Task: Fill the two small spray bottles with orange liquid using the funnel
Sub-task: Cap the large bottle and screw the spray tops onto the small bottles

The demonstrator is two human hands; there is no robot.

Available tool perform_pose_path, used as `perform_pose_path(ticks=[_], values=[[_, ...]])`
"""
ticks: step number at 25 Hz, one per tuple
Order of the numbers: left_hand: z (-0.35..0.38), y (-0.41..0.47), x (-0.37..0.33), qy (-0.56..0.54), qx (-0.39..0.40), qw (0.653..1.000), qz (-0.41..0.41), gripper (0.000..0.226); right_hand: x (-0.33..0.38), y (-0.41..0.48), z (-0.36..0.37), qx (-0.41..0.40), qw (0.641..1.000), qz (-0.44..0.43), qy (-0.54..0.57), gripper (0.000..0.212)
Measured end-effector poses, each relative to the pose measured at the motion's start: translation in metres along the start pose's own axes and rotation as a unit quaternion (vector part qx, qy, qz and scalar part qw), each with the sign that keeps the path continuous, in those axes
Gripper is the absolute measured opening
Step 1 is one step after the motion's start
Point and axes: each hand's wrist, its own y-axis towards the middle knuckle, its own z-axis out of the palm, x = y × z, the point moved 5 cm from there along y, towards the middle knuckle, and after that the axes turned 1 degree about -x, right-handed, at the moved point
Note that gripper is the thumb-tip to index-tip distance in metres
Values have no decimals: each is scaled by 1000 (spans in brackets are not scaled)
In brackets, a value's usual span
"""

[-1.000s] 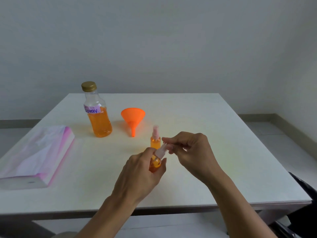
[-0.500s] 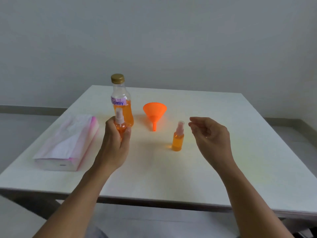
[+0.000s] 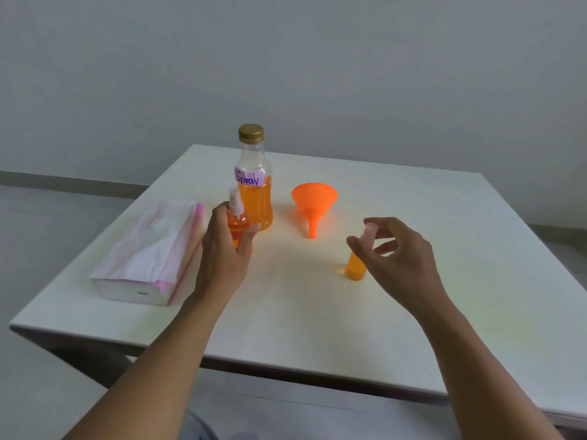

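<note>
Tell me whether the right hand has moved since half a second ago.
Yes. Against the funnel, the right hand has moved left, its fingers now at the cap of the standing spray bottle.

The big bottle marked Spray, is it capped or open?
Capped. A gold cap sits on the neck of the big bottle, which stands upright on the table.

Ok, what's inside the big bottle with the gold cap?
Orange liquid fills the big bottle up to about its paper label; above that it looks clear. The small spray bottle in the left hand covers part of its lower half, so that part is hidden.
</note>
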Motion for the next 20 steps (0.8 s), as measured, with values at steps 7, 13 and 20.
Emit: perform_pose_path(ticks=[7, 13, 20], values=[[-4, -3, -6, -36, 2, 999, -12, 81, 1, 0, -6, -12, 1000, 5, -4, 14], [-9, -34, -77, -55, -118, 963, 237, 33, 6, -8, -26, -25, 999, -2, 36, 15], [89, -77, -116, -127, 296, 940, 110, 79, -6, -17, -42, -15, 996, 43, 76, 13]])
